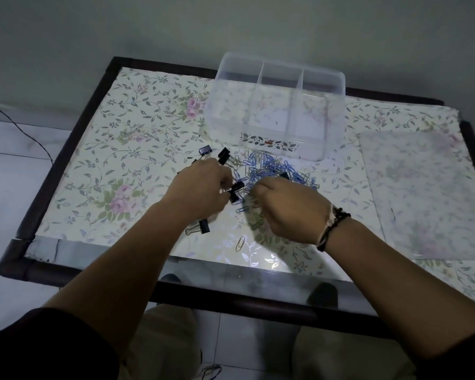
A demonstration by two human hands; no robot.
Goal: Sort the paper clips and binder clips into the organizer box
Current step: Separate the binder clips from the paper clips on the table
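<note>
A dim floral bench carries mixed clips before the empty organizer box. Left hand pinches binder clips; right hand is curled, contents unclear. Kinds are best separated before lifting.

- Domestic room, likely a home.
- Landmark: low dark-framed table covered in floral-patterned vinyl sheet.
- Behind the table: plain pale painted wall.
- Left of the table: white tiled floor, thin black cable trailing across it.

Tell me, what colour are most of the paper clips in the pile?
Mostly blue paper clips, seen in the head view.
</note>
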